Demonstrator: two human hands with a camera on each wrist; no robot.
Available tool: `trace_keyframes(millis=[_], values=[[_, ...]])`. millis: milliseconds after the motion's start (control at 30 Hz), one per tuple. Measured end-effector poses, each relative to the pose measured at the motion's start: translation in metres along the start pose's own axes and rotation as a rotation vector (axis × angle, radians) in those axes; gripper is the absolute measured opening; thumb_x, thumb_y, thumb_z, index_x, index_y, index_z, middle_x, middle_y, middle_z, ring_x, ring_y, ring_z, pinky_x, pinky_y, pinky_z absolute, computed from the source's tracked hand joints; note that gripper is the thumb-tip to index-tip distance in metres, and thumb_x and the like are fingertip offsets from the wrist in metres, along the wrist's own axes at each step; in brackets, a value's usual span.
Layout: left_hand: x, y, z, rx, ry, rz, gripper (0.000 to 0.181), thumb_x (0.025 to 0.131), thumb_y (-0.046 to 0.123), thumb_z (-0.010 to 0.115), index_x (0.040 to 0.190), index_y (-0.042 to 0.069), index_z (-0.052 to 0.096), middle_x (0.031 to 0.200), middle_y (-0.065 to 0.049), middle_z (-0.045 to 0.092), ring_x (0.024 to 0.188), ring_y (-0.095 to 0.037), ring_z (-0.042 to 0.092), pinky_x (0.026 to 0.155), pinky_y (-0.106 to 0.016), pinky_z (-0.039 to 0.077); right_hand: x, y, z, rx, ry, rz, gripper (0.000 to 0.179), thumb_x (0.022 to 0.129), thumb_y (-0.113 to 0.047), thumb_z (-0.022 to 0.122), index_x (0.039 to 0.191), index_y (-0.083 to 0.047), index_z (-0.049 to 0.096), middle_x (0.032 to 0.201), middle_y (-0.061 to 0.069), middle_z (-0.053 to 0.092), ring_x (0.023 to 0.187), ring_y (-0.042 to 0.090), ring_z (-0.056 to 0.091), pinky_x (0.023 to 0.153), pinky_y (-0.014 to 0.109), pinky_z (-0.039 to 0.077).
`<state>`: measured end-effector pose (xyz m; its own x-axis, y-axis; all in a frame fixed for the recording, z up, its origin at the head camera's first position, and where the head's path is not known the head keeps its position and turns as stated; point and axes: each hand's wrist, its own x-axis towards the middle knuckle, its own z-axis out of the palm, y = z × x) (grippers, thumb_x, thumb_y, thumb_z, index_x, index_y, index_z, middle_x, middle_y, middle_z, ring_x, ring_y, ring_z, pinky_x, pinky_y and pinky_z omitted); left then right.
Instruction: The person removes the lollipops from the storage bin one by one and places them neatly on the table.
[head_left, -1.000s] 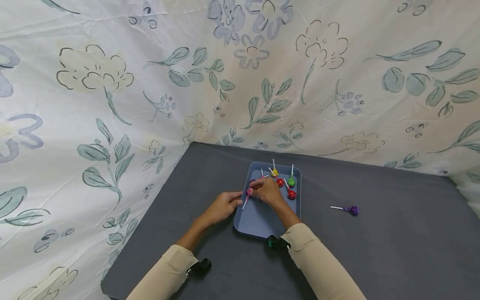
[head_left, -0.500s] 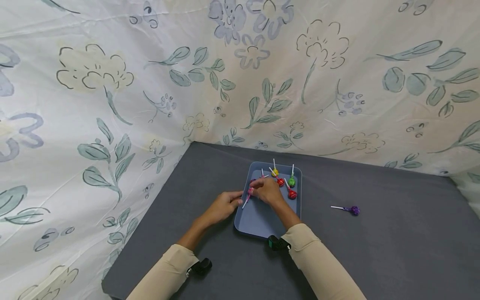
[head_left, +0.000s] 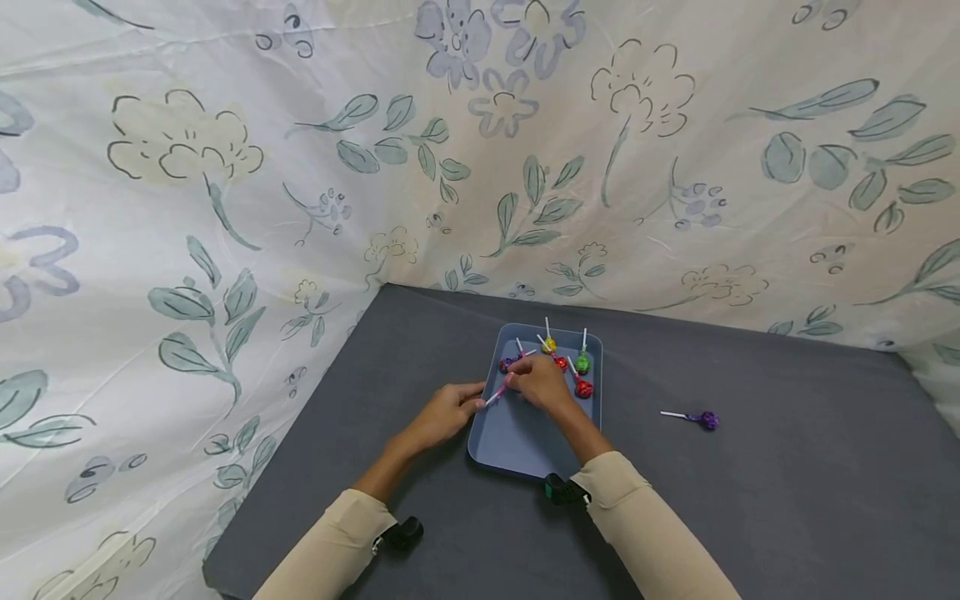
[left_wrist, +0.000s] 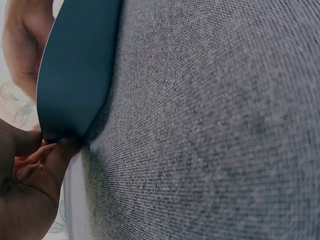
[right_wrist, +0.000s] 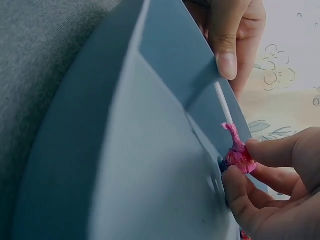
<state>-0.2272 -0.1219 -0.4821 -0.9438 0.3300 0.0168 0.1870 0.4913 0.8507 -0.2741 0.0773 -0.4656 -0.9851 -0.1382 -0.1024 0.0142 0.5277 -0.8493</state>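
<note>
My right hand [head_left: 542,383] pinches a pink-wrapped lollipop [right_wrist: 236,150] between thumb and fingers, over the left side of a blue-grey tray [head_left: 521,446]. Its white stick points down-left in the head view, toward the left rim. My left hand [head_left: 444,412] grips that rim, thumb over the edge and fingers outside. A purple lollipop [head_left: 505,364] lies just beyond my right fingers, partly covered. Farther right in the tray are a yellow lollipop [head_left: 550,344], a green lollipop [head_left: 582,364] and two red ones, the nearer red lollipop [head_left: 583,389] beside my right hand.
Another purple lollipop [head_left: 708,421] lies outside the tray on the dark grey tabletop [head_left: 780,467], its stick pointing left. A floral curtain [head_left: 480,167] hangs behind the table and along its left side.
My right hand has shifted slightly right, turning the pink lollipop so its stick lies flatter toward the left rim. More of the purple lollipop shows. My left hand has stayed on the rim.
</note>
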Motion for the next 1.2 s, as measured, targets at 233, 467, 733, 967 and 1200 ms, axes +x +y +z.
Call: trace_keyframes(millis=[233,467,733,967,1200], values=[[0.001,0.0,0.0,0.007,0.003,0.01,0.039,0.107,0.002,0.058,0.143,-0.011,0.059,0.127,-0.018,0.07,0.1,-0.021,0.061,0.081,-0.027,0.047,-0.005,0.002,-0.008,0.047,0.009,-0.016,0.018,0.097,-0.011,0.077,0.11,0.002,0.078,0.108,0.016,0.074,0.079,0.021,0.069,0.07,0.031,0.062],[0.0,0.0,0.0,-0.001,0.012,0.001,0.038,0.107,0.003,0.059,0.143,-0.01,0.061,0.121,-0.017,0.071,0.095,-0.019,0.06,0.076,-0.025,0.046,-0.01,0.002,-0.018,0.101,0.007,-0.022,0.021,0.095,-0.006,0.077,0.113,0.004,0.076,0.103,0.017,0.076,0.085,0.029,0.074,0.075,0.037,0.065],[0.0,-0.001,0.001,0.003,0.009,0.004,0.038,0.108,0.003,0.058,0.143,-0.011,0.059,0.138,-0.024,0.067,0.108,-0.021,0.063,0.098,-0.04,0.056,-0.019,0.005,-0.027,0.079,0.002,-0.057,0.027,0.094,-0.01,0.08,0.117,0.005,0.077,0.103,0.016,0.077,0.082,0.028,0.076,0.077,0.036,0.065],[0.0,-0.002,0.002,-0.011,0.004,0.009,0.039,0.108,0.002,0.057,0.145,-0.012,0.057,0.143,-0.025,0.063,0.132,-0.031,0.062,0.11,-0.052,0.051,-0.027,0.011,-0.037,0.047,0.002,-0.059,0.022,0.093,-0.013,0.083,0.11,0.0,0.079,0.101,0.013,0.073,0.083,0.029,0.074,0.073,0.031,0.063],[0.001,-0.003,0.003,-0.02,0.015,0.016,0.039,0.108,0.002,0.056,0.145,-0.012,0.057,0.144,-0.026,0.063,0.136,-0.035,0.06,0.113,-0.053,0.049,-0.034,0.014,-0.045,0.068,0.031,-0.052,0.028,0.092,-0.013,0.084,0.116,0.0,0.077,0.106,0.015,0.074,0.082,0.028,0.076,0.073,0.032,0.062]])
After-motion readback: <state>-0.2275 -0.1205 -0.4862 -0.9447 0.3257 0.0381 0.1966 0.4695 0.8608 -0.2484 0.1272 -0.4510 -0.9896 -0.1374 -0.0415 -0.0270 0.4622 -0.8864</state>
